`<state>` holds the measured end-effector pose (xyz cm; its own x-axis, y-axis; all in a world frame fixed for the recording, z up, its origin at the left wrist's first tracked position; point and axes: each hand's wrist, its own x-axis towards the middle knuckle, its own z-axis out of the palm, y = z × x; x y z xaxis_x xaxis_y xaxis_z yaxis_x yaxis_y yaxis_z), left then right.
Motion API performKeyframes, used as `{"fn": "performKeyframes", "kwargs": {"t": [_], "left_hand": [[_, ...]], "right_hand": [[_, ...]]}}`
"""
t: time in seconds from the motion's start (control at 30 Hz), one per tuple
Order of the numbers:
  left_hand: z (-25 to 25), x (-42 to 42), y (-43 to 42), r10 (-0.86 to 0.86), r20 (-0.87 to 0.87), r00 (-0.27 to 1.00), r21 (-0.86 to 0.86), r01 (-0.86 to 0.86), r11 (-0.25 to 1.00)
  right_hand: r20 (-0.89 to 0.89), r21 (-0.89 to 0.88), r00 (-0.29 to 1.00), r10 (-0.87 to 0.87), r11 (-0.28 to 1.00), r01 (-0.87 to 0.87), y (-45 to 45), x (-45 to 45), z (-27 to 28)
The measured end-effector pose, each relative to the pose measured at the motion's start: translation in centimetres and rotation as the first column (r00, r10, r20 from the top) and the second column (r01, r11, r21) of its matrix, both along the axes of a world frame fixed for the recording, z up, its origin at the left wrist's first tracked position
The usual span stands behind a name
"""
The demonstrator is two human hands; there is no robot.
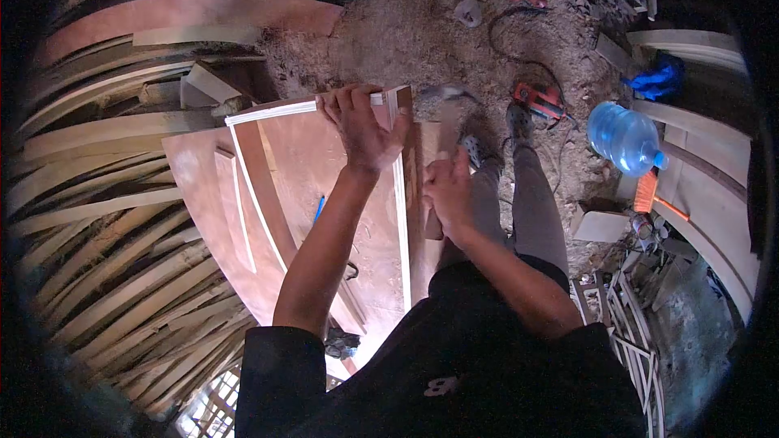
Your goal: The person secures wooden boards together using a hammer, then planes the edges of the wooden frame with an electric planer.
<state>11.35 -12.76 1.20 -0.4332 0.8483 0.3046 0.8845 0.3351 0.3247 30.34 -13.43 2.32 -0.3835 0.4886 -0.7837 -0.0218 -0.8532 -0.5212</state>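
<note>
My left hand [361,126] grips the far corner of a wooden frame [403,235] with white edges, its fingers over the far edge and the thumb by the right side. To the right of the frame, my right hand [449,186] is closed around the handle of a hammer [446,93]. The hammer's head is smeared by motion, above and beyond the hand. A reddish plywood panel [304,154] spans the frame, and a blue pen-like stick [320,208] lies on it. The handle is partly hidden by my fingers.
Stacked wooden strips [105,219] fill the left side. On the dusty floor lie a red power tool [540,101] with a black cord, a blue water jug [626,139] and an orange brush [647,192]. Light boards [714,219] lean at the right.
</note>
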Motion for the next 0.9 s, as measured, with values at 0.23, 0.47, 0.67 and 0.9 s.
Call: {"fn": "performKeyframes", "kwargs": {"t": [0.23,0.47,0.67,0.9], "left_hand": [[-1.1,-0.5,0.0,-0.048,0.002,0.999,0.044,0.048,0.998],[-1.1,-0.8,-0.5,-0.037,0.025,0.999,-0.009,0.037,0.999],[-0.8,-0.7,-0.6,-0.013,-0.002,1.0,-0.077,0.013,0.997],[-0.7,-0.5,-4.0,0.046,0.145,0.988,-0.103,-0.032,0.994]], "right_hand": [[-0.102,-0.015,0.994,-0.027,1.0,0.025,-0.8,-0.9,0.7],[-0.076,-0.008,0.997,-0.014,1.0,0.013,-0.8,-1.7,0.8],[-0.072,-0.022,0.995,0.067,0.997,-0.069,0.8,1.7,-0.5],[0.098,0.17,0.991,0.089,0.98,-0.105,7.4,14.3,0.5]]}}
